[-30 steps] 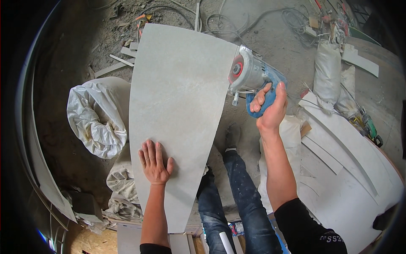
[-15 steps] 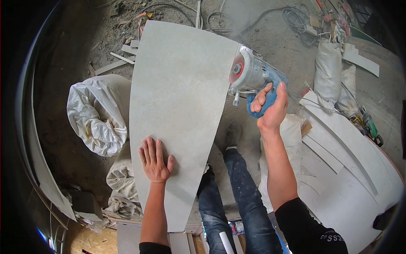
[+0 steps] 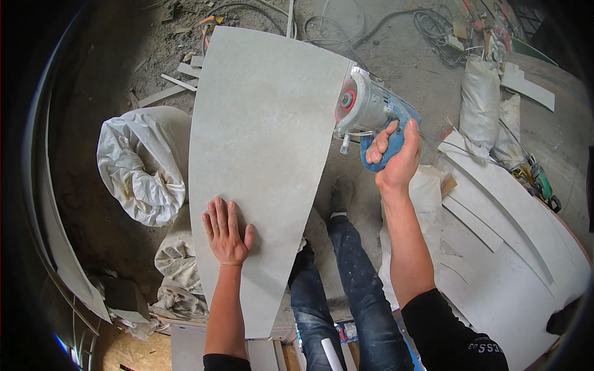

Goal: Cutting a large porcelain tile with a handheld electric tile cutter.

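Note:
A long pale-grey slab (image 3: 266,123) lies across the middle, its right edge running up to the tool. My left hand (image 3: 229,234) rests flat on its lower left part with fingers stretched out. My right hand (image 3: 395,150) is wrapped round the blue handle of a circular cutting saw (image 3: 374,102), its fingers through the grip. The saw sits at the slab's upper right edge, with a red-centred disc on its left side. A thin strip along that edge is marked off by a line above the saw. The disc's lower rim is hidden.
A rolled white sack (image 3: 145,170) stands left of the slab. Offcut strips (image 3: 170,93) and a cable (image 3: 328,40) lie on the dusty floor beyond. At right are filled white bags (image 3: 479,105), a green power tool (image 3: 542,184) and large white sheets (image 3: 495,284). My legs (image 3: 365,272) are below the saw.
The slab's far end appears shifted very slightly away, and the dust haze near the top has changed. Both hands and the saw keep nearly the same places.

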Tool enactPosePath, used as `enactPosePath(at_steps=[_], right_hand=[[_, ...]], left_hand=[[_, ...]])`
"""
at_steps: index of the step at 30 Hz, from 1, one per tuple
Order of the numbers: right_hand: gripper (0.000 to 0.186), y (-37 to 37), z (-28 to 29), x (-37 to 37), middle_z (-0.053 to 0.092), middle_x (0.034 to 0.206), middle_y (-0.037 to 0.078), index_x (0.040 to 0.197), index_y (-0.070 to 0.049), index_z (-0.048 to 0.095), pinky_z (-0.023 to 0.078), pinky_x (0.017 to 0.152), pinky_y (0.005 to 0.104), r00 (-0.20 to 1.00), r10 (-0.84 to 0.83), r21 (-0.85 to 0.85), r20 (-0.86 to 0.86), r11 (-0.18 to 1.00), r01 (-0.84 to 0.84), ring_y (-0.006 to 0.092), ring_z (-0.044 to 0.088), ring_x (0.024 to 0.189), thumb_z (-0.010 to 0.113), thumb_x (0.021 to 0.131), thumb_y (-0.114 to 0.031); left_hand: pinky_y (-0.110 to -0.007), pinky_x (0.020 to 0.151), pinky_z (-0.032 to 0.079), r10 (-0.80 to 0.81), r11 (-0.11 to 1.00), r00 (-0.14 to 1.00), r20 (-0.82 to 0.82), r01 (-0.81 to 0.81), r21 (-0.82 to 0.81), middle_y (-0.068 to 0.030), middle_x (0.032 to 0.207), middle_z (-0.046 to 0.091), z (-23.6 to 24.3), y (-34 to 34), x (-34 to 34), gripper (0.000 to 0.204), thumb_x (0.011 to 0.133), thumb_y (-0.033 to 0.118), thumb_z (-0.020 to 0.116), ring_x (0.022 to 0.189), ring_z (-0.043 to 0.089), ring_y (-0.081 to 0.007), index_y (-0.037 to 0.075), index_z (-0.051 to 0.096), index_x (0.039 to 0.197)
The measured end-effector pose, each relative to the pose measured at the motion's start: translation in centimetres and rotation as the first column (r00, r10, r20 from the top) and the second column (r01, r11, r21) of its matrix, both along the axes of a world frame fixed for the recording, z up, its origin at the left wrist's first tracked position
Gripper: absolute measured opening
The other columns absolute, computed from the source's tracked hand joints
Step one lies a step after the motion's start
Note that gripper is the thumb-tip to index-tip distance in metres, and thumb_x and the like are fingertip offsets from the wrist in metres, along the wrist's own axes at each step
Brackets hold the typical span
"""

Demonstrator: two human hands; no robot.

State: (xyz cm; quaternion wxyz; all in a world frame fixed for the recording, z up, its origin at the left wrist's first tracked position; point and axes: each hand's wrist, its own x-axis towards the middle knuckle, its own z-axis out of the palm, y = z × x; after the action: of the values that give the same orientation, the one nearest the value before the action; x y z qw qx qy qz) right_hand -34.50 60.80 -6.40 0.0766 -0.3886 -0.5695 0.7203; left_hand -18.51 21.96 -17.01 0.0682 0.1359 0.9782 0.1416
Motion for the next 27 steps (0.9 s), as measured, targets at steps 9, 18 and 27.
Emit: enactPosePath(at_steps=[9,18,27], right_hand=[[0.053,-0.2,0.0,0.5,0.055,0.067,0.007,0.097,-0.006,0.061,0.044,0.049,0.0364,0.999,-0.033,-0.020,-0.039,0.999,0.032,0.0180,0.051,0.050,0.055,0.115,-0.055],[0.053,-0.4,-0.2,1.3,0.055,0.068,0.007,0.098,-0.006,0.062,0.044,0.049,0.0367,0.998,-0.036,-0.020,-0.045,0.999,0.035,0.0178,0.051,0.050,0.054,0.115,-0.055],[0.052,-0.6,-0.1,2.1,0.055,0.068,0.007,0.100,-0.006,0.062,0.044,0.049,0.0363,0.999,-0.034,-0.022,-0.039,0.999,0.034,0.0172,0.051,0.050,0.054,0.115,-0.055]], left_hand=[[-0.058,0.139,0.023,-0.003,1.000,1.000,-0.010,0.003,0.001,-0.0239,0.178,0.042,0.0,0.1,0.0,0.071,0.114,0.049,0.050,0.168,0.036,-0.0430,0.007,0.048,0.170],[-0.058,0.139,0.021,-0.002,1.000,1.000,0.002,0.002,0.006,-0.0227,0.180,0.039,-0.1,0.0,0.0,0.072,0.113,0.049,0.050,0.169,0.033,-0.0425,0.007,0.046,0.172],[-0.057,0.139,0.022,0.003,1.000,1.000,-0.007,-0.003,0.009,-0.0226,0.180,0.041,0.0,0.0,0.0,0.071,0.113,0.049,0.051,0.169,0.034,-0.0420,0.008,0.047,0.172]])
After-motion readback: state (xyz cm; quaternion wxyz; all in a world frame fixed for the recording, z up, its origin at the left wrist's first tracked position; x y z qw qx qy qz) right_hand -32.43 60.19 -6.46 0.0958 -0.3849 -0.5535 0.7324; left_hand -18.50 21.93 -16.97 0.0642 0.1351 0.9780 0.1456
